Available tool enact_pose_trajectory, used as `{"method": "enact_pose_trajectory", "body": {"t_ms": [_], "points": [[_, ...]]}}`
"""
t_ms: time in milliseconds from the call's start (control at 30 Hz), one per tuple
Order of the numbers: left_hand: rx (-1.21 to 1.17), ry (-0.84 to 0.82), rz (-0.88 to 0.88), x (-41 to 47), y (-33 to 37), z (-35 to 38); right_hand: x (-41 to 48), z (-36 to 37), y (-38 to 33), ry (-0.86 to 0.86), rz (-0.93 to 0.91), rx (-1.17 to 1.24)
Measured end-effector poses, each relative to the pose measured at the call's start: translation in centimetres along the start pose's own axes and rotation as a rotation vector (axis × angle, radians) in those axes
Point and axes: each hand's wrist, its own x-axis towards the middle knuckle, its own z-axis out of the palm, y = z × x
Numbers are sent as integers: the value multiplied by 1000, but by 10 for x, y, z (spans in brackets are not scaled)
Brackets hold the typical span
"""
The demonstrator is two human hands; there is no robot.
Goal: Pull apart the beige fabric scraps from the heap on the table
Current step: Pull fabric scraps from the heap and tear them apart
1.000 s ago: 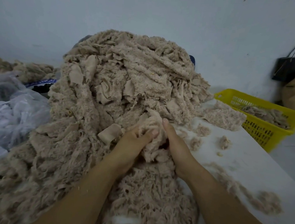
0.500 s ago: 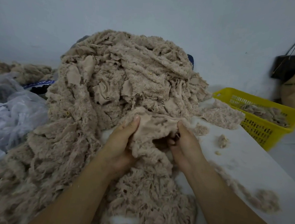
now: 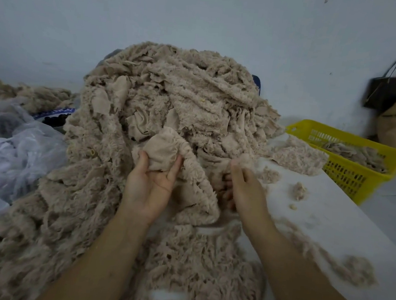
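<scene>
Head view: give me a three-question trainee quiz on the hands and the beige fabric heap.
1. True or false: the yellow plastic basket, right of the big beige fabric heap, holds scraps.
2. The beige fabric scrap gripped by the left hand shows the camera its: A fluffy pile; B smooth backing; C printed label.
3. Short answer: what does the right hand pinch?
Key: 1 true; 2 B; 3 a fluffy beige tuft.
</scene>
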Motion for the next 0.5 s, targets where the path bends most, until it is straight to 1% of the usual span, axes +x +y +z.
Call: {"method": "enact_pose_trajectory", "body": {"t_ms": [33, 67, 100, 133, 233, 267, 333, 400, 433, 500], "points": [[1, -6, -2, -1, 0, 0, -1, 0, 1, 65, -110, -74], [7, -9, -3, -1, 0, 0, -4, 0, 1, 97, -226, -74], [12, -15, -7, -1, 1, 0, -7, 1, -1, 90, -327, -62], [21, -24, -10, -2, 1, 0, -10, 3, -2, 44, -408, -67], [130, -63, -41, -5, -2, 4, -16, 15, -3, -102, -565, -205], [192, -83, -74, -6, -5, 6, -17, 17, -2, -97, -624, -257], [309, -126, -146, -10, -11, 7, -16, 21, -3, -34, -740, -345], [390, -165, -181, -12, -17, 5, -16, 23, -4, -12, -760, -408], [412, -182, -191, -14, -19, 5, -15, 23, -4, -19, -721, -398], [416, -190, -214, -16, -22, 7, -11, 20, -2, -16, -637, -303]]}}
